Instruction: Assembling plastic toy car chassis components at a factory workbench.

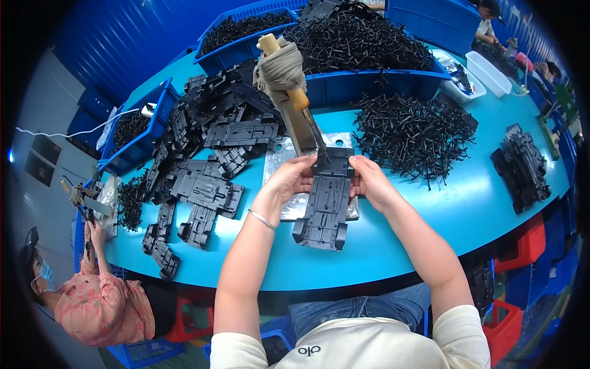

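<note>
Between my two hands is a black plastic chassis [327, 200], long and flat, with ribs and slots in its face. My left hand [293, 178] grips its left edge near the far end, thumb on top. My right hand [370, 179] holds the opposite edge the same way. Just beyond it stands a tool with a cloth-wrapped handle [279, 67]. Thin dark prongs reach down from it to the far end of the chassis; whether they touch it I cannot tell. Beneath lies a silvery plate [276, 161], partly hidden by my hands and the chassis.
Many similar black chassis [206, 184] are heaped at left. Small black parts form a pile [412, 132] at right and fill a large blue bin [381, 83] behind. Finished-looking stacked chassis [522, 166] lie far right. A co-worker [101, 301] sits at left beside another tool.
</note>
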The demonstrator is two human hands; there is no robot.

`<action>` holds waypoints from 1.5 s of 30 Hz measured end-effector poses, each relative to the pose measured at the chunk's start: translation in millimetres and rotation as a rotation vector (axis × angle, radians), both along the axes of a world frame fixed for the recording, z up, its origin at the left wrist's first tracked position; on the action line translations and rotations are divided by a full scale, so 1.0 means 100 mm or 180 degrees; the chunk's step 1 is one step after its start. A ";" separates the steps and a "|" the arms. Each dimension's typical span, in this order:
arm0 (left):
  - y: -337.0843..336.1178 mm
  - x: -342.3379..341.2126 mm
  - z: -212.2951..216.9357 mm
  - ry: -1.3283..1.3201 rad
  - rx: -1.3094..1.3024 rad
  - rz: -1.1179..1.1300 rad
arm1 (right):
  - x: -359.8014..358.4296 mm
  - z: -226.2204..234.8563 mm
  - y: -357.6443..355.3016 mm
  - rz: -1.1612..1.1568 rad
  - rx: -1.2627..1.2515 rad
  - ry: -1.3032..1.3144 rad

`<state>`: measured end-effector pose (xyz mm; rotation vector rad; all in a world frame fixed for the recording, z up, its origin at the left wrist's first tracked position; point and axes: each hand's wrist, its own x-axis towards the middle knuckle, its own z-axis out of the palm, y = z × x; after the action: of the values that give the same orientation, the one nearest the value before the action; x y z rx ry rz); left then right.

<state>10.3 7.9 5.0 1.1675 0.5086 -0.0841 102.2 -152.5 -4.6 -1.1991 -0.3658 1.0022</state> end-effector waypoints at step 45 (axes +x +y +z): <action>-0.13 0.16 0.01 -0.0326 -0.0370 0.0509 | 0.10 0.06 0.01 -0.0337 0.0366 0.0010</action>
<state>26.7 -5.3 6.2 1.0088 0.4981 0.0827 111.8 -151.4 1.4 -1.1015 -0.3493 0.8800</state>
